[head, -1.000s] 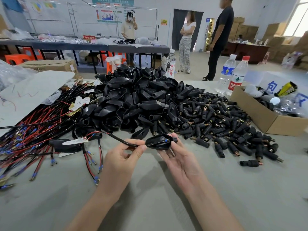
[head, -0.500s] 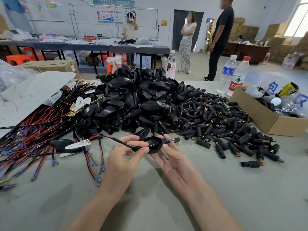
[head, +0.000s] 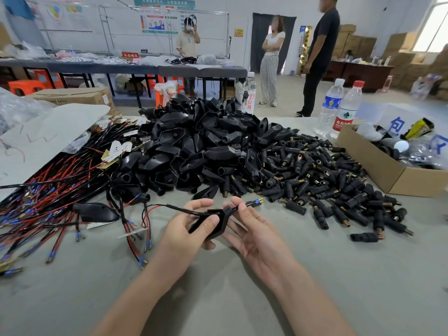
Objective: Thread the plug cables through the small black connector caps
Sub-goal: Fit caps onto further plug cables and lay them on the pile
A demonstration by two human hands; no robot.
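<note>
Left hand point(head: 184, 236) grips black cap point(head: 221, 223); right fingers point(head: 243, 210) pinch threaded cable point(head: 184, 208).

Bare table point(head: 242, 299) near edge, under & around wrists: open lane, also R of right hand point(head: 257, 236) out to a lone connector point(head: 364, 237). Gap betw hands filled by held cap point(head: 221, 223). The held cable point(head: 169, 205) runs L from left hand point(head: 184, 236) toward cable tangle point(head: 48, 197). Far side blocked by cap heap point(head: 208, 146) & connector scatter point(head: 327, 185). Far R walled by cardboard box point(head: 378, 166) + bottles point(head: 344, 117).
</note>
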